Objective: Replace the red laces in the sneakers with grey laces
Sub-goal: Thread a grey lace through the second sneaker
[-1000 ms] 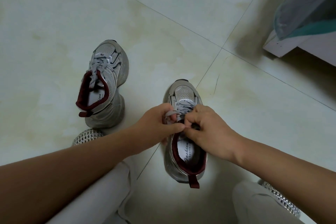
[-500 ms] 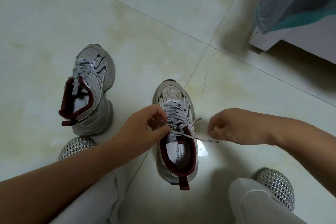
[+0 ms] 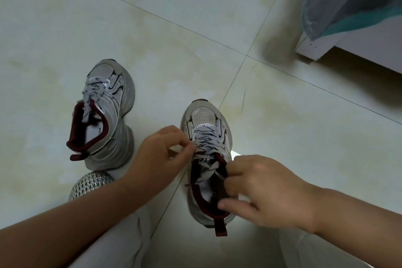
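Two grey sneakers with dark red collars stand on the tiled floor. The left sneaker [image 3: 108, 115] is laced with a grey patterned lace. The right sneaker [image 3: 206, 128] sits between my hands, its grey lace [image 3: 205, 143] crossing up to the collar. My left hand [image 3: 161, 154] pinches the lace at the shoe's left side. My right hand [image 3: 265, 189] rests over the shoe's collar, fingertips on the lace ends [image 3: 210, 168] inside the opening. No red lace is in sight.
A white furniture corner [image 3: 315, 48] draped with grey and teal cloth [image 3: 348, 2] sits at the upper right. My knees in light trousers [image 3: 121, 243] fill the bottom edge. A silver woven slipper toe [image 3: 90, 184] shows by the left sneaker.
My right hand, out to the right with the lace end pulled taut half a second ago, has come back onto the shoe's collar. The left hand stays pinched on the lace.
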A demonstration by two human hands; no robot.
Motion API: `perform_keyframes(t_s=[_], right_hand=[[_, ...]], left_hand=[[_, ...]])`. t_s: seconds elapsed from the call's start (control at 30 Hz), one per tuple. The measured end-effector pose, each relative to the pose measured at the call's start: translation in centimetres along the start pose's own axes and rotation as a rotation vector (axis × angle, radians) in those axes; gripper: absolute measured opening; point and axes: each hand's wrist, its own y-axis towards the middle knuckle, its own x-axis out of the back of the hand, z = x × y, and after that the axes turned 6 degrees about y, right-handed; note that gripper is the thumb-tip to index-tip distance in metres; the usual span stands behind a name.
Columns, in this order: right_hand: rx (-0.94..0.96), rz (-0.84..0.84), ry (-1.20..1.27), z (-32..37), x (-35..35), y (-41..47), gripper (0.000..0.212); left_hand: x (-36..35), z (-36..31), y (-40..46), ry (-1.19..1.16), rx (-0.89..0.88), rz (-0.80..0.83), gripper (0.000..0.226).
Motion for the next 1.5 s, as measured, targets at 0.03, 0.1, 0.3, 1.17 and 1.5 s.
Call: perform_keyframes(t_s=[0.03, 0.1, 0.3, 1.17, 1.5], right_hand=[[-0.088, -0.084, 0.113, 0.0, 0.3, 0.3, 0.038], [-0.298, -0.259, 0.306, -0.6, 0.8, 1.4, 0.034], [-0.522, -0.255, 0.330, -3.1, 1.3, 5.8, 0.016], [-0.782, -0.052, 1.093, -4.7, 2.5, 8.4, 0.026], [-0.532, -0.129, 0.298, -3.7, 1.3, 7.0, 0.015]], left_hand=[[-0.1, 0.0, 0.4, 0.034, 0.040, -0.035, 0.015], [-0.1, 0.1, 1.3, 0.135, 0.094, -0.046, 0.025], [-0.6, 0.0, 4.0, 0.343, 0.119, 0.126, 0.006], [-0.3, -0.1, 4.4, 0.188, 0.311, 0.227, 0.027], [-0.4, -0.4, 3.7, 0.150, 0.321, 0.141, 0.027]])
